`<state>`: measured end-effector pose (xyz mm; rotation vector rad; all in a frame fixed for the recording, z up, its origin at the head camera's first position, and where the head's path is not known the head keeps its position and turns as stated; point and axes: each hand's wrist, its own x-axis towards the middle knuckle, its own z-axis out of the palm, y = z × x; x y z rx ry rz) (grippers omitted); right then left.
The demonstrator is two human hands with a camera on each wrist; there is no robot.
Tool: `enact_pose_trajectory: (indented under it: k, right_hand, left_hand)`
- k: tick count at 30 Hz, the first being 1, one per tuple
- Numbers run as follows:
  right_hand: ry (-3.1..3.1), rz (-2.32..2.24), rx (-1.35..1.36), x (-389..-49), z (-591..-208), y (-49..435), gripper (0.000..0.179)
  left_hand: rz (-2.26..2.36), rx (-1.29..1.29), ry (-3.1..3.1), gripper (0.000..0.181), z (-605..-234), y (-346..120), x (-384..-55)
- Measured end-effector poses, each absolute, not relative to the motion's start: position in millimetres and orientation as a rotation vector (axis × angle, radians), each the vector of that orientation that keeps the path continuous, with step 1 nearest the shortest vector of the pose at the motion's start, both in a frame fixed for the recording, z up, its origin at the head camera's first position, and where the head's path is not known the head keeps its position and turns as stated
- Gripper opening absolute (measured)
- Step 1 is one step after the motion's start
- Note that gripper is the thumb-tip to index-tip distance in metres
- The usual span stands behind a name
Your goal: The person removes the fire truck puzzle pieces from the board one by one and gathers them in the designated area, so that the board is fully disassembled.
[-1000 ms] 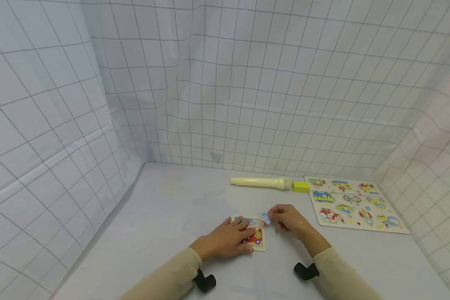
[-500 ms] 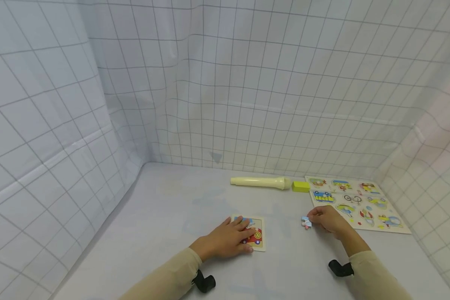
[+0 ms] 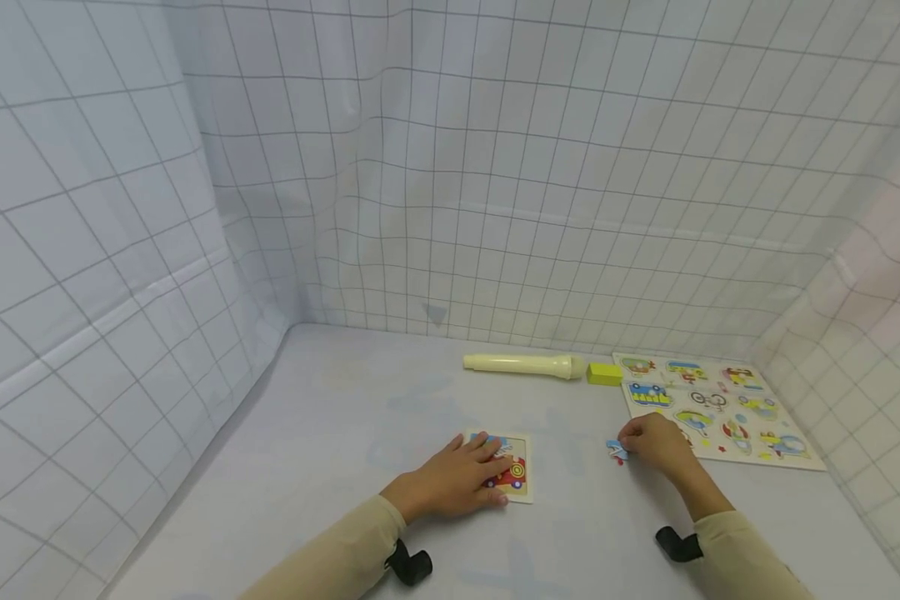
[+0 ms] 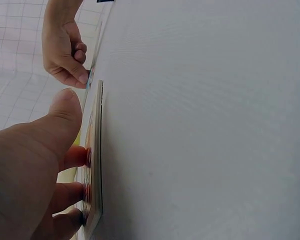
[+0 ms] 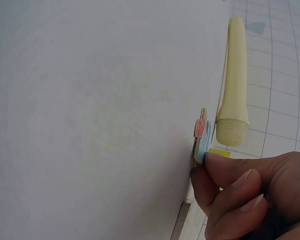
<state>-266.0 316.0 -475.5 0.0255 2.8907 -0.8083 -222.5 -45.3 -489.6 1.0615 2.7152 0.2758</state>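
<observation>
A small square jigsaw puzzle (image 3: 522, 492) with a red vehicle picture in a pale wooden frame lies on the table. My left hand (image 3: 457, 477) rests on it with fingers spread, covering its left part. In the left wrist view the fingertips press its face. To the right, my right hand (image 3: 656, 446) pinches a light blue puzzle piece (image 5: 202, 145) with a bit of red between thumb and index finger. The piece is tilted, close over the tabletop. Part of it is hidden by the fingers.
A cream toy microphone (image 3: 521, 365) lies along the back, its head near a yellow block (image 3: 604, 374). Beside the block, a large wooden puzzle board (image 3: 765, 450) with vehicle pictures reaches the right side. Gridded white curtains (image 3: 457, 208) enclose the table.
My right hand has carried the puzzle piece away from the square puzzle to the right, then set it lower, near the large board. My left hand has stayed on the puzzle.
</observation>
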Motion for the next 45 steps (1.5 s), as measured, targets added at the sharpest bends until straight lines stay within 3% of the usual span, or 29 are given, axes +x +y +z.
enact_pose_trajectory:
  k: [11,30,45]
  right_hand:
    - [2.904,-0.807,0.05,-263.3,-469.6,305.2,0.014]
    - [2.374,-1.517,0.07,-266.8,-473.1,245.7,0.029]
    - [2.155,-1.592,-0.172,-256.6,-480.6,193.6,0.031]
  left_hand:
    - [0.278,1.077,2.715,0.066,-488.9,-47.5,-224.1]
    - [0.301,1.097,2.768,0.06,-486.5,-57.8,-222.1]
    - [0.317,1.133,2.759,0.061,-488.6,-65.3,-221.1]
